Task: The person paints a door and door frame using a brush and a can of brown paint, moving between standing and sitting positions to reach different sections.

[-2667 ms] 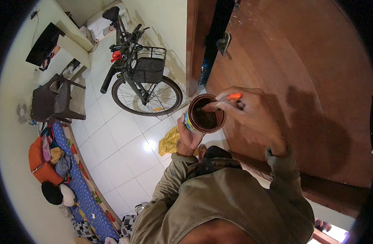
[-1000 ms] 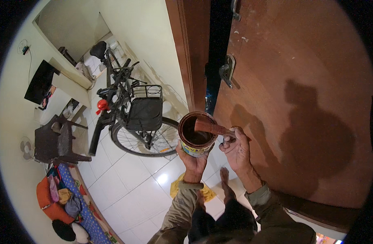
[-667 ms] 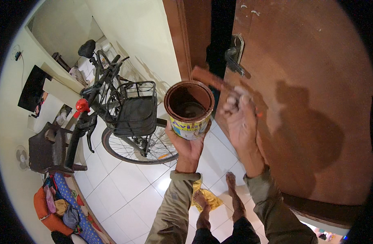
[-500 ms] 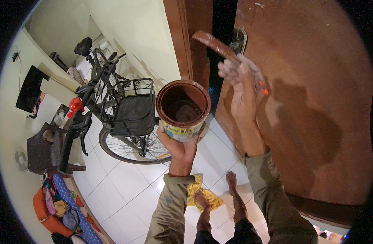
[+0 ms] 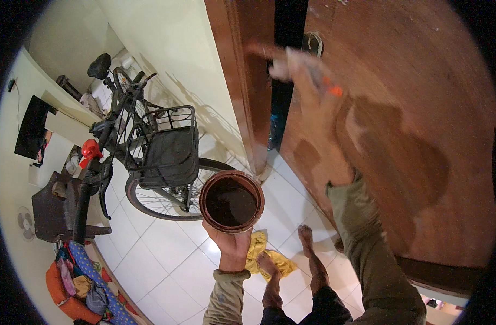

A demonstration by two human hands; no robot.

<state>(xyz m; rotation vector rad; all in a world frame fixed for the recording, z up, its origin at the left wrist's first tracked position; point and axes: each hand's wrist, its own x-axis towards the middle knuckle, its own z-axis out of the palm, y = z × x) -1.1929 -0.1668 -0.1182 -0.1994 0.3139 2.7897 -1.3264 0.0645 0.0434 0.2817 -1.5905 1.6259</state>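
Note:
My left hand (image 5: 230,245) holds up a round paint can (image 5: 203,201) from below, its fingers partly hidden behind it. The can's open mouth faces me, and dark brown paint shows inside. My right hand (image 5: 313,81), smeared by motion, is closed on a paintbrush (image 5: 265,51) with a brown-coated head; a bit of orange shows by the palm. The brush head is over the brown door frame (image 5: 240,76); whether it touches I cannot tell. To the right of the frame stands a brown door (image 5: 405,70), with the shadow of my arm on it.
A black bicycle with a front basket (image 5: 169,157) leans along the pale wall (image 5: 167,49) at left. A yellow cloth (image 5: 283,264) lies under my foot on the white tiles. A dark chair (image 5: 56,208), a sofa with clothes (image 5: 83,284) and a screen (image 5: 34,127) are farther left.
My right hand has moved up and left with the paintbrush, toward the door frame. My left hand has lowered the paint can, and its mouth now faces me more directly.

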